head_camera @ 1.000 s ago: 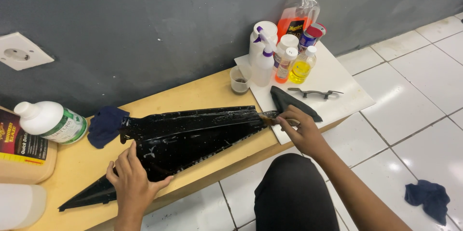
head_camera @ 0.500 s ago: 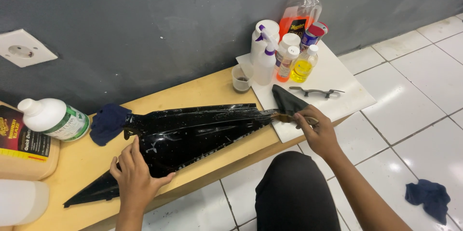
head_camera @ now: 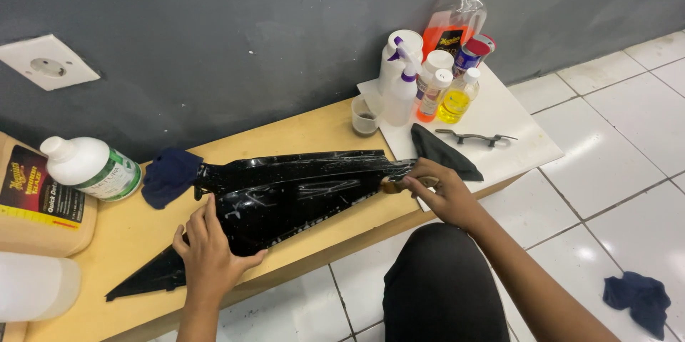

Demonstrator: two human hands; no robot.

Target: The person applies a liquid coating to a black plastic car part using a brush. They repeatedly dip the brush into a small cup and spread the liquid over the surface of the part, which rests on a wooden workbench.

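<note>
Left hand lies flat, fingers spread, pinning the glossy black panel on the bench. Right hand pinches 1 small brown pad at the panel's tip, fingers curled. I'd go light, short strokes, panel pinned.

A long black panel is lying flat along the wooden bench, its glossy surface catching pale streaks and specks of light. It is tapering to a narrow point at each end, one tip reaching toward the white board, the other sticking out low near the bench's front edge. Its widest part is sitting around the middle. At the tip nearer the board, a small tan pad is pressing against the panel's edge, mostly hidden, so its exact shape is hard to make out.
</note>
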